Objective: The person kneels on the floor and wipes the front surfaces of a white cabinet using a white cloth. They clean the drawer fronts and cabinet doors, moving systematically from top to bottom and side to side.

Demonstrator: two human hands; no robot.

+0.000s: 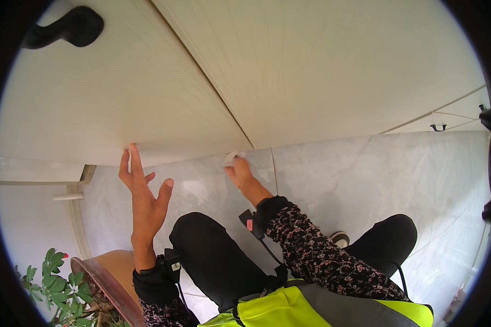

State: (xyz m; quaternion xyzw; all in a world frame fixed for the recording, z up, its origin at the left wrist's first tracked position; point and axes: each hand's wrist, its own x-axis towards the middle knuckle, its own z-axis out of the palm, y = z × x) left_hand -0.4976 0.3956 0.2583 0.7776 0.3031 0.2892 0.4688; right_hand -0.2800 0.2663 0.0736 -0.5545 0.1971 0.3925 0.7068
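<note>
Before me stands a cream-coloured cabinet with two large door panels [331, 69] and a dark seam between them. My left hand [145, 196] is raised, its fingers apart, with the fingertips against the lower part of the left panel [118, 94]. It holds nothing. Low down near the seam, my right hand [240, 171] is closed around a white cloth or tissue [230, 157] at the bottom edge of the cabinet. That hand is slightly blurred, and most of the white piece is hidden by the fingers.
A potted plant [59, 282] in a reddish-rimmed pot [106, 282] stands close at my lower left. Grey marbled tiles [311, 171] cover the floor. A black handle [75, 26] juts out at upper left. Drawers with a small black pull [438, 127] are at the right.
</note>
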